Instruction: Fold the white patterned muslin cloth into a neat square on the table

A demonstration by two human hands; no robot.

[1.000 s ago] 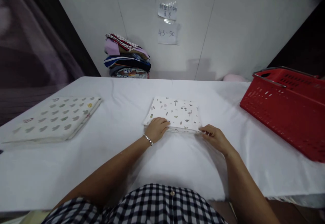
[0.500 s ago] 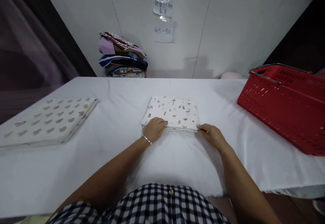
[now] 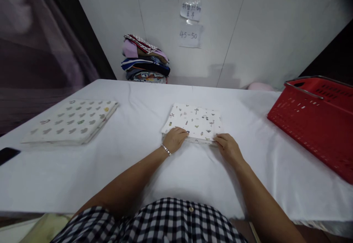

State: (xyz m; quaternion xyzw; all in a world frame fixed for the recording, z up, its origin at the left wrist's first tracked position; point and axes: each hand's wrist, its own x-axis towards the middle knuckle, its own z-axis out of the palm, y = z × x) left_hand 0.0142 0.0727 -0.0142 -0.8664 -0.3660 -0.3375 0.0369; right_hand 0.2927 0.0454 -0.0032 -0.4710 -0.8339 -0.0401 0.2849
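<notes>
While two folded printed cloths lie on the white table point(image 3: 132, 169), the smaller folded cloth point(image 3: 194, 121) sits mid-table with the left hand point(image 3: 178, 138) and right hand point(image 3: 226, 145) gripping its near edge, the larger folded cloth point(image 3: 73, 121) well left, one red basket point(image 3: 317, 121) right, one clothes pile point(image 3: 146, 59) behind.

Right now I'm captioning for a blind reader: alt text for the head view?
A person's left hand and right hand rest on the near edge of a small folded printed cloth on a white-covered table. A larger folded cloth lies left, a red basket right.
</notes>
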